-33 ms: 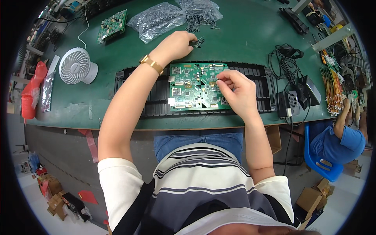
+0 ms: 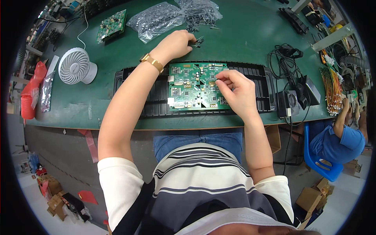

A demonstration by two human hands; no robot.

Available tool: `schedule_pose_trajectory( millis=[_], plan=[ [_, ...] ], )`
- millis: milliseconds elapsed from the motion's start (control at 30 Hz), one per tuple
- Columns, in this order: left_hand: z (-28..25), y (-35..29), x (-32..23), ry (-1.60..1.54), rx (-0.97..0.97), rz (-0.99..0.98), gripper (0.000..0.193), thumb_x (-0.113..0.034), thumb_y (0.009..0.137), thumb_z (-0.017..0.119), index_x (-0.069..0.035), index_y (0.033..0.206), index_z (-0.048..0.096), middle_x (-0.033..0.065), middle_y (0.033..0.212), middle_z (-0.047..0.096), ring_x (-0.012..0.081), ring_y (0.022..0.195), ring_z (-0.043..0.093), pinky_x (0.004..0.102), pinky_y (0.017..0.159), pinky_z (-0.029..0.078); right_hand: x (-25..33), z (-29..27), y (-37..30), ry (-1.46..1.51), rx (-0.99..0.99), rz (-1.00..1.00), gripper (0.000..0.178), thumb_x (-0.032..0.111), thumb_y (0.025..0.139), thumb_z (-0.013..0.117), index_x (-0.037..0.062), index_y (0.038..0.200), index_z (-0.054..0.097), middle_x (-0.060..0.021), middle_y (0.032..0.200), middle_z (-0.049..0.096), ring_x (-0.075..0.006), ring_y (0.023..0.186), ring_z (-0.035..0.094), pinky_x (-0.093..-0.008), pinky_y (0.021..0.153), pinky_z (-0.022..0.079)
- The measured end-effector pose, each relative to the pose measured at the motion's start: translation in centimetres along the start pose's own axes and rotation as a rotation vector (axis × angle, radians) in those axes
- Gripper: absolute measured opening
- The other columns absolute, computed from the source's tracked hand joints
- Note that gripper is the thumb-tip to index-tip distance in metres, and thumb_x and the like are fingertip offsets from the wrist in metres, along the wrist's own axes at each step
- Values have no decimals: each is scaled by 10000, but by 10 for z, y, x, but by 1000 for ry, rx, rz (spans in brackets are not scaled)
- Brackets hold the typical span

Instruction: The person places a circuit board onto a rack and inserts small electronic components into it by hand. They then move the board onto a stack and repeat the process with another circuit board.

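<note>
L hand (image 2: 175, 44): upper ctr, arm stretched fwd, thumb/index parted by blk components (image 2: 199, 42)
R hand (image 2: 240, 91): ctr-right, fingertips bunched over PCB (image 2: 192, 91); can't tell if pinching

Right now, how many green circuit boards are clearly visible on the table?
2: the board panel in the black tray, partly under the right hand; another board beyond the white fan. More may be hidden; a green piece near the co-worker is unclear.

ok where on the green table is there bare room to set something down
The green tabletop is bare between the clear plastic bags and tangled black cables, and between the round white fan and ribbed black tray. Crowded: around the left hand, near small dark parts.
</note>
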State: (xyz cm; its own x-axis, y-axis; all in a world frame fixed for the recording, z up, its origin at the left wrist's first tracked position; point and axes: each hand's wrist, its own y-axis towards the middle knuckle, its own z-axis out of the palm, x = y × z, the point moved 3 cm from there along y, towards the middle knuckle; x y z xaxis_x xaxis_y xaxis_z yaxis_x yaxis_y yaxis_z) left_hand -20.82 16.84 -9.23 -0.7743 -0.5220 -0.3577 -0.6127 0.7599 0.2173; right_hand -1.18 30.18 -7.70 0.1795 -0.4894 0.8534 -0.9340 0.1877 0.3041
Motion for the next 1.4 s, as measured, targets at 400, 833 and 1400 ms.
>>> schedule_pose_trajectory(
  millis=[400, 833, 1400],
  plan=[
    [1, 7, 4, -36, 22, -108, 145, -12, 740, 634, -3, 878, 676, 97, 842, 689, 270, 740, 629, 353, 724, 509, -3, 0, 1, -27, 13, 7, 140, -84, 762, 650, -27, 889, 657, -48, 832, 661, -97, 650, 555, -194, 591, 462],
    [-10, 4, 1, 153, 22, -92, 149, -14, 758, 602, -12, 885, 681, 104, 830, 687, 274, 691, 620, 359, 680, 507, -4, -1, 1, -15, 40, 2, 144, -89, 757, 645, -19, 883, 655, -37, 810, 643, -95, 632, 538, -198, 575, 447],
    [-70, -72, -49, -488, -155, -183, 200, 13, 859, 596, -16, 1032, 692, 35, 910, 659, 97, 746, 579, 208, 668, 471, 21, -9, 20, -418, 197, -173, 95, 0, 770, 635, -6, 859, 666, -61, 781, 594, -163, 577, 519, -276, 551, 439]
  ],
)
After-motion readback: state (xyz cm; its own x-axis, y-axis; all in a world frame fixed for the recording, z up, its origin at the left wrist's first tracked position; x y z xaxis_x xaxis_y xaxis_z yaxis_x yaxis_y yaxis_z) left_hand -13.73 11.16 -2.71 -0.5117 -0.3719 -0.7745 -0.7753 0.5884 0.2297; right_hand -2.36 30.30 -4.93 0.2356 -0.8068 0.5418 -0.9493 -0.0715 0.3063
